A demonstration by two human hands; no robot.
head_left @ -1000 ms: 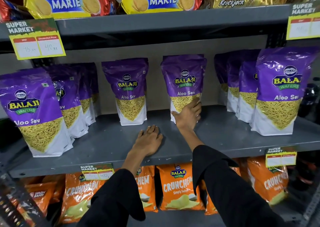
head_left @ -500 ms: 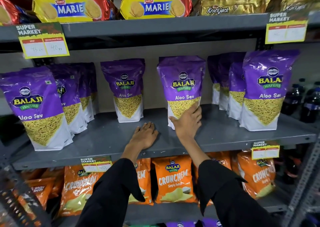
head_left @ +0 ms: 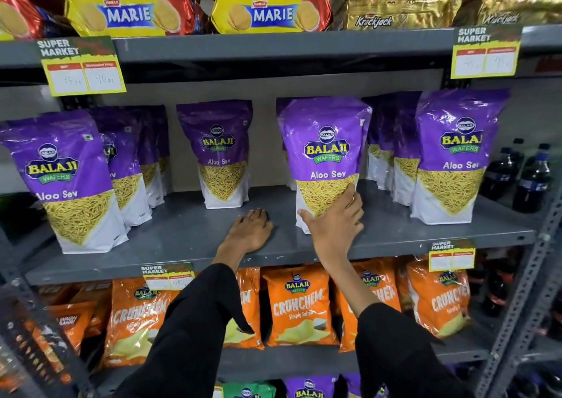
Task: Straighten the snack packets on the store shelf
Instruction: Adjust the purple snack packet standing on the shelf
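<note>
Purple Balaji Aloo Sev packets stand upright on the grey middle shelf (head_left: 188, 233). My right hand (head_left: 334, 224) grips the lower front of one packet (head_left: 325, 154), thumb at its left bottom corner, fingers along its right side. This packet stands near the shelf's front. Another single packet (head_left: 220, 154) stands farther back to its left. A row of packets (head_left: 67, 178) fills the left end and another row (head_left: 456, 154) the right end. My left hand (head_left: 249, 233) lies flat, palm down, on the bare shelf between the two middle packets.
Marie biscuit packs (head_left: 267, 14) and gold Krackjack packs (head_left: 401, 5) sit on the shelf above. Orange Crunchem chip bags (head_left: 299, 303) fill the shelf below. Dark soft-drink bottles (head_left: 532, 178) stand at the far right. Yellow price tags (head_left: 82, 69) hang from the shelf edges.
My right hand has drawn the gripped packet forward from the back of the shelf toward the front edge. My left hand stays flat on the shelf.
</note>
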